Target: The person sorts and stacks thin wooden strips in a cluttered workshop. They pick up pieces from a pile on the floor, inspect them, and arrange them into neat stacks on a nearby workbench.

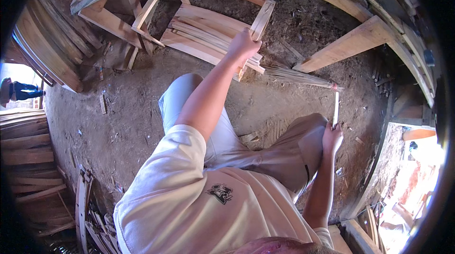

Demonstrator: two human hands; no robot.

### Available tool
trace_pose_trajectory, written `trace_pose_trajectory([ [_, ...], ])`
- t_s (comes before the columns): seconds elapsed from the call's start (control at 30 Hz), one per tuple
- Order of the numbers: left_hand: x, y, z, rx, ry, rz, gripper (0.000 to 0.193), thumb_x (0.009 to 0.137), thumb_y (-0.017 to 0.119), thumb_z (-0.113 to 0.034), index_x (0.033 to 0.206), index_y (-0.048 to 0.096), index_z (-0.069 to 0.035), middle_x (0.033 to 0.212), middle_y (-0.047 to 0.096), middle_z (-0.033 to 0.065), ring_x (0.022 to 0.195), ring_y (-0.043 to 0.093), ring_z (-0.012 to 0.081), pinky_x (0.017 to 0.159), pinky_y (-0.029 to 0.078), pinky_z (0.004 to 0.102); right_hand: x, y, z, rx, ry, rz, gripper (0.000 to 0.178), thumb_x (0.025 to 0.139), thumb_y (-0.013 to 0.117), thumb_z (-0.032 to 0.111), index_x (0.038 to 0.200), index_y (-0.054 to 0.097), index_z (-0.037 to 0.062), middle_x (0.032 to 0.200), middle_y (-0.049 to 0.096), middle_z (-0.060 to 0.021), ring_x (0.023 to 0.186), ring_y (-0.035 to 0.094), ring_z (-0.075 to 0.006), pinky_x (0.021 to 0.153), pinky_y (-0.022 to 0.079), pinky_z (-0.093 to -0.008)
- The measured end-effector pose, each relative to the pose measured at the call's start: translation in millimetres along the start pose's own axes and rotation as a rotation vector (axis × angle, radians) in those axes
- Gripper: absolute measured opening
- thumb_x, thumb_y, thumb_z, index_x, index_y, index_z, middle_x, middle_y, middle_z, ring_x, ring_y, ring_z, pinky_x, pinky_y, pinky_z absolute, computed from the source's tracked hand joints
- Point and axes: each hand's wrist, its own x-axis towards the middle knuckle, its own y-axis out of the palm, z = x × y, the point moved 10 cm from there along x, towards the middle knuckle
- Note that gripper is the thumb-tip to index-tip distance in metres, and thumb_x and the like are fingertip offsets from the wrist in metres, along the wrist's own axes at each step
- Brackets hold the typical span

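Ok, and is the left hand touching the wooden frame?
Touching. The head view shows the left hand closed on the right-end rail of the wooden frame, with no gap visible between them.

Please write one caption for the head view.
Left hand grips a wooden frame; right hand holds a slender pale stick.

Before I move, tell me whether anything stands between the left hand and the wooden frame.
Nothing visible does: the left hand grips the wooden frame at its right end. The bundle of thin sticks appears farther right.
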Motion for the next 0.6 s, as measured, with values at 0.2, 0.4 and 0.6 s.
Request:
trace_pose_trajectory([
  [0.2,1,5,-11,-0.061,0.048,-0.016,0.063,0.086,0.074,-0.035,0.123,0.054,0.012,0.111,0.068,0.0339,0.106,0.068,0.0454,0.091,0.056,0.0486,10,-10,-6,-0.036,-0.035,-0.03,0.033,0.091,0.064,0.03,0.098,0.066,-0.0021,0.095,0.07,-0.0268,0.091,0.069,-0.046,0.08,0.052,-0.0532],
  [0.4,-1,3,-7,-0.063,0.058,-0.01,0.062,0.087,0.074,-0.033,0.124,0.053,0.013,0.109,0.068,0.0333,0.105,0.068,0.0446,0.09,0.056,0.048,7,-2,-3,-0.049,-0.021,-0.005,0.034,0.092,0.063,0.031,0.1,0.067,-0.0017,0.097,0.07,-0.0262,0.093,0.069,-0.0451,0.083,0.052,-0.053],
  [0.6,-8,-5,-8,-0.079,0.055,-0.006,0.058,0.089,0.074,-0.032,0.122,0.054,0.011,0.106,0.07,0.0312,0.102,0.07,0.0419,0.088,0.057,0.0474,8,5,0,-0.048,-0.021,0.011,0.036,0.093,0.064,0.033,0.099,0.067,-0.0024,0.098,0.07,-0.0261,0.093,0.069,-0.045,0.084,0.052,-0.0528],
])
